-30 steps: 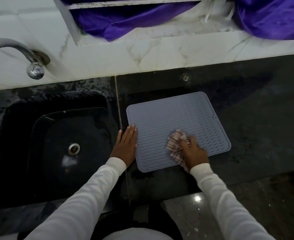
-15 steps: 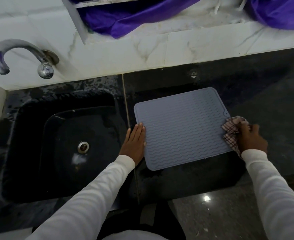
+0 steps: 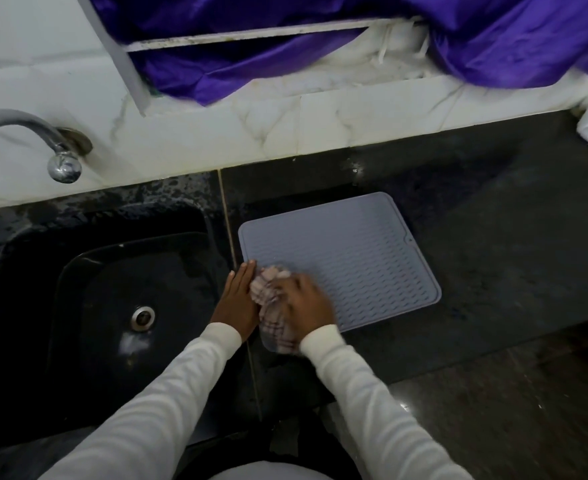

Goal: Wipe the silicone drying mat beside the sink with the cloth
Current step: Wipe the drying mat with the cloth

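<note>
Silicone drying mat (image 3: 348, 261), grey and ribbed with wavy rows, is lying flat on the dark table (image 3: 493, 271), just to the right of the black sink (image 3: 112, 306). Its near-left corner is sitting under both hands. Crumpled on that corner is the checked cloth (image 3: 272, 306), bunched up in pale pink and white, with one end trailing off the mat's near edge toward the person. The right hand (image 3: 306, 303) is pressing down on the cloth, its fingers curled over the bunch and gripping it; the hand is blurred, so the exact lie of each finger is hard to read. Just left of those fingers, the left hand (image 3: 238, 299) is resting flat with its fingers straight and together, released and holding nothing, its fingertips lying on the mat's left edge while the palm is sitting over the seam between table and sink. The cloth is touching the side of the left hand. Both arms are wearing white sleeves (image 3: 372, 393). Beyond the fingertips, the far part of the mat is lying bare. Further out, a chrome tap (image 3: 43, 143) is curving over the sink from the white marble wall (image 3: 285, 126), and purple fabric (image 3: 493, 39) is hanging across the ledge above it.
</note>
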`<control>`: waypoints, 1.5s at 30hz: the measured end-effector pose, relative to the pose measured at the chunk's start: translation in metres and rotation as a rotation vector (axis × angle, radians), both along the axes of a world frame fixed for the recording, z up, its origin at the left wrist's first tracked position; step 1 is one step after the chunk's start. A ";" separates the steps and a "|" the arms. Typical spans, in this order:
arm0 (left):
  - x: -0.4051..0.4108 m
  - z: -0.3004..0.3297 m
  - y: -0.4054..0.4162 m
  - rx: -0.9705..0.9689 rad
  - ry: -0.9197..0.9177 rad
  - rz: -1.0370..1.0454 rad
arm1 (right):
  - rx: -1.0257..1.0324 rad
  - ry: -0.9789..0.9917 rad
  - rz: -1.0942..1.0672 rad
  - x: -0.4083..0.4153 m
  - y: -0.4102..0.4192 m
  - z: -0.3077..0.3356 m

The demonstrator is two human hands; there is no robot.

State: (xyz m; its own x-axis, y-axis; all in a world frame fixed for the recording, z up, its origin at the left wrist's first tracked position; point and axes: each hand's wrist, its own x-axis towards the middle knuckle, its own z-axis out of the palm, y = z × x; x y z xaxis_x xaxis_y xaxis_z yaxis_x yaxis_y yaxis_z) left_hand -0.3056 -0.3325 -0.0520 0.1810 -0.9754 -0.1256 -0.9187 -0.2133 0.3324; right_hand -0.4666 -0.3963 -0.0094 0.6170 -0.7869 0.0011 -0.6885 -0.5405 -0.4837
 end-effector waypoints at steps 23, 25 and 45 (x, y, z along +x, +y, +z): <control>-0.007 -0.004 -0.005 0.035 -0.072 0.087 | -0.115 0.439 -0.368 -0.203 -0.167 -0.012; -0.008 -0.004 -0.004 0.016 -0.075 0.091 | -0.107 0.435 -0.386 -0.206 -0.170 -0.012; -0.003 0.006 -0.015 -0.006 -0.005 0.138 | 0.065 0.061 0.056 0.027 -0.032 -0.016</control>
State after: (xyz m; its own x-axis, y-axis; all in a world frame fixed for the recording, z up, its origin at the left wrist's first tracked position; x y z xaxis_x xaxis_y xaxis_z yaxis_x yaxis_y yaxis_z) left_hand -0.3091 -0.3473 -0.0460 0.3146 -0.9418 -0.1189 -0.8823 -0.3363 0.3293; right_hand -0.4391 -0.4284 -0.0256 0.6574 -0.7484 -0.0878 -0.6875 -0.5479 -0.4766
